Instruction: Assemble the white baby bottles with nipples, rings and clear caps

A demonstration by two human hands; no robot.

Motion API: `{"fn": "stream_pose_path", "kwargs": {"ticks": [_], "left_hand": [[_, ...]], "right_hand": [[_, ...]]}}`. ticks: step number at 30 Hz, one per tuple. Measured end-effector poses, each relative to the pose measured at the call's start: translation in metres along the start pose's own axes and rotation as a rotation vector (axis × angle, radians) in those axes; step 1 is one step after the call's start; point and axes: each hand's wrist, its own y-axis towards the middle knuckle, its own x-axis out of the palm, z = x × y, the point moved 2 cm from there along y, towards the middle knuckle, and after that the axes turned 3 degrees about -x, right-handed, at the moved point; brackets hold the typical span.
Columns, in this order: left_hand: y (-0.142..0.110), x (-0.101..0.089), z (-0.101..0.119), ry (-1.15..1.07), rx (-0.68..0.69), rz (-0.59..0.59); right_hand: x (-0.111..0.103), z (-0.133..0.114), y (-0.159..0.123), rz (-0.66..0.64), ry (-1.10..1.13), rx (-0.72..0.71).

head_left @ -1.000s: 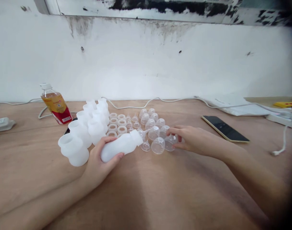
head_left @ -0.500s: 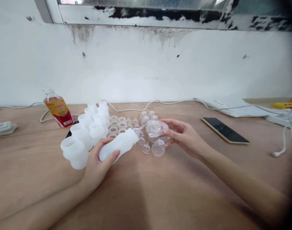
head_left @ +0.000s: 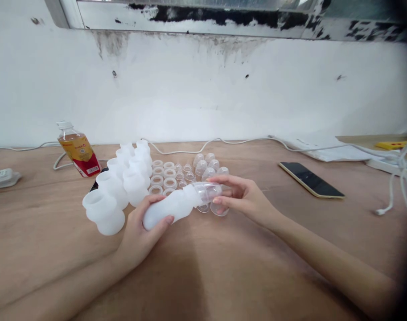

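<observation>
My left hand (head_left: 145, 227) is wrapped round a white baby bottle (head_left: 171, 206), tilted with its neck up to the right. Over the neck end sits a clear dome cap (head_left: 208, 191), covering the nipple there. My right hand (head_left: 240, 194) pinches the cap's far end between thumb and fingers. Behind the bottle lie white collar rings (head_left: 157, 180) in two columns, clear nipples (head_left: 189, 175), and more clear dome caps (head_left: 202, 167). Several white bottles without tops (head_left: 104, 209) stand in two rows left of them. Some of the nipples and caps are hidden behind my hands.
A drink bottle (head_left: 79, 149) with a red and yellow label stands at the back left. To the right lies a phone (head_left: 310, 179). White cables (head_left: 402, 174) run along the wall and hang at the right edge, near papers (head_left: 323, 149).
My right hand has brought the clear cap left and down onto the bottle's neck, over the nipple. The left hand and bottle have shifted slightly right.
</observation>
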Motion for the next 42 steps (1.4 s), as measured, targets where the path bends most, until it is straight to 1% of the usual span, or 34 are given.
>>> {"fn": "stream_pose_path", "kwargs": {"ticks": [4, 9, 13, 16, 19, 24, 27, 29, 31, 33, 36, 37, 39, 40, 41, 42], "left_hand": [[-0.002, 0.001, 0.001, 0.024, 0.048, -0.006], [-0.002, 0.001, 0.001, 0.053, 0.096, -0.001], [-0.001, 0.001, 0.001, 0.092, 0.135, -0.013], [-0.001, 0.001, 0.002, 0.098, 0.132, -0.015], [-0.002, 0.002, 0.001, 0.101, 0.116, -0.007], [-0.003, 0.002, 0.001, 0.097, 0.198, 0.002], [-0.004, 0.001, 0.001, 0.064, 0.229, -0.005], [-0.005, 0.002, -0.001, 0.035, 0.246, -0.028], [-0.005, 0.004, -0.003, -0.021, 0.27, -0.046], [-0.006, 0.006, -0.004, -0.092, 0.281, -0.036], [-0.005, 0.008, -0.003, -0.112, 0.266, -0.019], [-0.004, 0.008, -0.002, -0.088, 0.272, -0.029], [-0.004, 0.009, 0.001, -0.036, 0.311, -0.056], [-0.004, 0.009, 0.003, -0.016, 0.334, -0.067], [-0.004, 0.009, 0.004, -0.003, 0.349, -0.074], [-0.005, 0.009, 0.005, 0.005, 0.356, -0.081]], "right_hand": [[0.006, -0.002, -0.003, 0.006, -0.028, -0.018], [0.004, -0.001, -0.002, 0.014, 0.0, -0.034], [0.004, 0.0, -0.003, 0.003, -0.054, 0.021], [0.005, 0.0, -0.003, -0.006, -0.095, 0.045], [0.005, 0.001, -0.003, 0.016, -0.119, 0.04], [0.008, 0.001, -0.004, 0.014, -0.147, 0.022], [0.012, -0.007, -0.007, -0.002, -0.165, -0.019], [0.011, -0.02, -0.009, -0.012, -0.21, -0.09], [0.002, -0.039, -0.01, 0.019, -0.289, -0.205], [-0.018, -0.06, -0.008, 0.14, -0.364, -0.324], [-0.064, -0.083, 0.005, 0.48, -0.439, -0.475], [-0.079, -0.084, 0.013, 0.55, -0.503, -0.48], [-0.104, -0.078, 0.034, 0.649, -0.682, -0.402], [-0.113, -0.07, 0.046, 0.666, -0.826, -0.329], [-0.119, -0.061, 0.058, 0.638, -1.008, -0.236], [-0.124, -0.05, 0.07, 0.64, -1.055, -0.191]]}}
